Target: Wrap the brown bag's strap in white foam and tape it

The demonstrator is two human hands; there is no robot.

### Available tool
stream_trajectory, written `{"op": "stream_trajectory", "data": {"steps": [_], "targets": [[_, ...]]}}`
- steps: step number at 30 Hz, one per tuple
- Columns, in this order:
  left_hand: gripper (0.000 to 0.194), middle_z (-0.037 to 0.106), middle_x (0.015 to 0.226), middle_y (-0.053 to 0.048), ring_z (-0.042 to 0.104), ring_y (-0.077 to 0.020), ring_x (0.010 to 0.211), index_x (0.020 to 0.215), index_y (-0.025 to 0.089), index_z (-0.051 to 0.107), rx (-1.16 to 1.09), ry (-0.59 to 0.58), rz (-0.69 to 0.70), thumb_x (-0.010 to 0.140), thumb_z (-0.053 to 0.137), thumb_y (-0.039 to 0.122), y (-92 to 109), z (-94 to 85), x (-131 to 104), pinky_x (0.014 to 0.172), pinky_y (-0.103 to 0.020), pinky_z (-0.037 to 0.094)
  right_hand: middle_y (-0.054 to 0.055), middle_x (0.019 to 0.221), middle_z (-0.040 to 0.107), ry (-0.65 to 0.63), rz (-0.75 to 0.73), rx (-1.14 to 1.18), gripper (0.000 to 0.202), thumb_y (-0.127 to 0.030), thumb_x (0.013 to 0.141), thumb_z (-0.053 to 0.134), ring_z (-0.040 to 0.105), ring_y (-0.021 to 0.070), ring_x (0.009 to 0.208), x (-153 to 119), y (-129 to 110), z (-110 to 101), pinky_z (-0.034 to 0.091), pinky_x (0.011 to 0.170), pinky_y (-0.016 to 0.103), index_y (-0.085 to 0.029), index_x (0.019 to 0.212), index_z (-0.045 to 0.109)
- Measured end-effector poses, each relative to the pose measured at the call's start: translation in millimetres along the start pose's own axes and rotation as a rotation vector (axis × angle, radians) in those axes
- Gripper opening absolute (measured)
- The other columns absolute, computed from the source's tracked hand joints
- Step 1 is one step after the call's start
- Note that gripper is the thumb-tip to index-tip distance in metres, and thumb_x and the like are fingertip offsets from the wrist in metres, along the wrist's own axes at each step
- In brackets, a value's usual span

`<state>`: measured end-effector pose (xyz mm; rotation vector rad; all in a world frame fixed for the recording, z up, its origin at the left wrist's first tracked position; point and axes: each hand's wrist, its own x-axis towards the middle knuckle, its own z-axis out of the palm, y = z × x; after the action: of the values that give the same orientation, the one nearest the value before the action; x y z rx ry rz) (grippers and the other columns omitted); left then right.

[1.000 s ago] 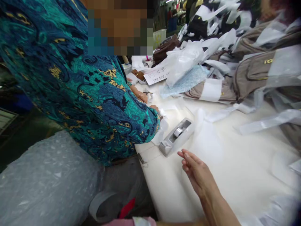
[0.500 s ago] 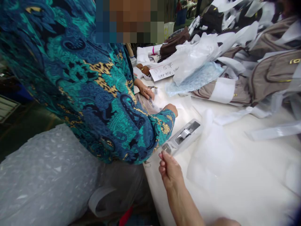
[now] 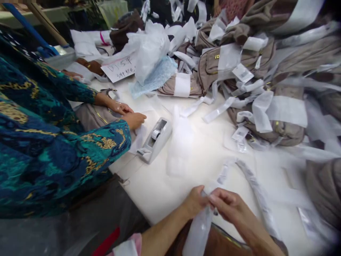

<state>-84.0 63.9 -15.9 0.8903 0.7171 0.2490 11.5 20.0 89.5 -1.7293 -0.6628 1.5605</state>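
Note:
Both my hands meet at the front edge of the white table. My left hand (image 3: 196,202) is closed, its thumb and fingers pinching a strip of translucent white wrapping (image 3: 199,229). Fingers bent, my right hand (image 3: 228,204) pinches the same wrapping right beside it. The strip hangs down over a brown bag (image 3: 222,243) with a gold zipper, which lies below my hands. A wrapped strap (image 3: 255,185) loops up from the bag across the table. Whether a piece of tape is between my fingers is too small to tell.
A tape dispenser (image 3: 157,138) stands left of a white foam sheet (image 3: 181,145). On the left, a co-worker in a patterned sleeve (image 3: 106,142) handles a taupe bag (image 3: 93,115). Wrapped taupe bags (image 3: 282,121) pile up at the right, behind a handwritten sign (image 3: 118,67).
My left hand has left the tape dispenser and come back to the wrapping by my right hand. The view has swung right, bringing the brown bag into sight.

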Motion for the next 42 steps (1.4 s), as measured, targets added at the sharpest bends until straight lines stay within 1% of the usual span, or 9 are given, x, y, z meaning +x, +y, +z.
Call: {"op": "stream_trajectory", "data": {"steps": [2, 5, 13, 18, 23, 28, 32, 35, 42], "targets": [[0.054, 0.056, 0.067, -0.003, 0.053, -0.0137, 0.057, 0.088, 0.010, 0.056, 0.016, -0.022, -0.002, 0.063, 0.066, 0.056, -2.0, 1.3, 1.0, 0.053, -0.024, 0.043, -0.007, 0.046, 0.031, 0.038, 0.041, -0.139, 0.042, -0.056, 0.073, 0.055, 0.022, 0.0042, 0.043, -9.6, 17.1, -46.0, 0.015, 0.043, 0.021, -0.015, 0.062, 0.053], [0.055, 0.056, 0.070, -0.004, 0.053, -0.0131, 0.057, 0.093, 0.010, 0.054, 0.057, -0.045, 0.009, 0.066, 0.064, 0.056, -4.9, 4.5, 1.8, 0.052, -0.023, 0.043, -0.007, 0.048, 0.029, 0.014, 0.026, -0.239, 0.041, -0.055, 0.076, 0.051, 0.023, 0.0058, 0.047, -7.5, 37.7, -71.3, 0.017, 0.045, 0.022, -0.016, 0.065, 0.053], [0.048, 0.054, 0.075, -0.004, 0.052, -0.0125, 0.061, 0.092, 0.011, 0.050, 0.201, -0.058, 0.059, 0.071, 0.059, 0.054, -5.9, 9.8, 0.8, 0.053, -0.021, 0.040, -0.004, 0.052, 0.046, -0.023, -0.049, -0.298, 0.040, -0.051, 0.075, 0.052, 0.033, 0.0075, 0.051, 7.4, 51.9, -61.6, 0.025, 0.050, 0.022, -0.015, 0.058, 0.053], [0.031, 0.050, 0.068, 0.001, 0.044, -0.0100, 0.060, 0.082, 0.013, 0.051, 0.332, -0.012, 0.089, 0.072, 0.061, 0.040, -0.1, 12.3, -0.9, 0.052, -0.019, 0.033, -0.002, 0.047, 0.051, 0.073, 0.038, -0.344, 0.039, -0.049, 0.072, 0.053, 0.036, 0.0078, 0.046, 19.2, 64.0, -62.5, 0.027, 0.048, 0.023, -0.015, 0.052, 0.055], [0.017, 0.046, 0.063, 0.003, 0.038, -0.0095, 0.058, 0.077, 0.015, 0.051, 0.428, 0.023, 0.103, 0.069, 0.060, 0.026, 6.2, 14.4, -5.3, 0.051, -0.020, 0.028, -0.001, 0.043, 0.052, 0.148, 0.125, -0.360, 0.038, -0.047, 0.070, 0.054, 0.032, 0.0066, 0.040, 21.8, 69.3, -59.9, 0.023, 0.043, 0.023, -0.015, 0.050, 0.057], [0.026, 0.047, 0.068, 0.002, 0.041, -0.0106, 0.062, 0.079, 0.015, 0.050, 0.387, -0.023, 0.087, 0.077, 0.052, 0.040, 7.3, 13.2, -6.9, 0.054, -0.020, 0.032, -0.002, 0.044, 0.049, 0.174, 0.107, -0.342, 0.036, -0.044, 0.069, 0.055, 0.034, 0.0069, 0.043, 18.9, 68.3, -59.0, 0.025, 0.046, 0.023, -0.016, 0.047, 0.052], [0.037, 0.045, 0.066, 0.002, 0.042, -0.0101, 0.060, 0.080, 0.014, 0.048, 0.343, -0.016, 0.050, 0.081, 0.046, 0.051, 1.2, 10.1, -3.0, 0.053, -0.020, 0.032, -0.002, 0.052, 0.051, 0.072, 0.068, -0.256, 0.023, -0.036, 0.068, 0.056, 0.036, 0.0070, 0.049, 7.9, 61.1, -63.7, 0.027, 0.048, 0.021, -0.015, 0.059, 0.058], [0.041, 0.046, 0.067, 0.001, 0.043, -0.0096, 0.057, 0.085, 0.013, 0.049, 0.302, -0.046, 0.018, 0.080, 0.046, 0.054, -3.9, 7.5, -0.8, 0.051, -0.020, 0.034, -0.003, 0.059, 0.053, 0.007, 0.061, -0.176, 0.017, -0.028, 0.066, 0.055, 0.041, 0.0075, 0.054, -1.6, 58.5, -67.9, 0.029, 0.049, 0.020, -0.015, 0.076, 0.062], [0.043, 0.050, 0.067, 0.001, 0.046, -0.0086, 0.054, 0.089, 0.013, 0.050, 0.236, -0.068, -0.033, 0.079, 0.049, 0.054, -6.7, 6.8, 1.1, 0.048, -0.019, 0.034, -0.003, 0.059, 0.053, 0.045, 0.049, -0.066, 0.020, -0.022, 0.063, 0.052, 0.043, 0.0077, 0.052, -5.9, 66.3, -68.2, 0.031, 0.048, 0.020, -0.014, 0.081, 0.055]]}}
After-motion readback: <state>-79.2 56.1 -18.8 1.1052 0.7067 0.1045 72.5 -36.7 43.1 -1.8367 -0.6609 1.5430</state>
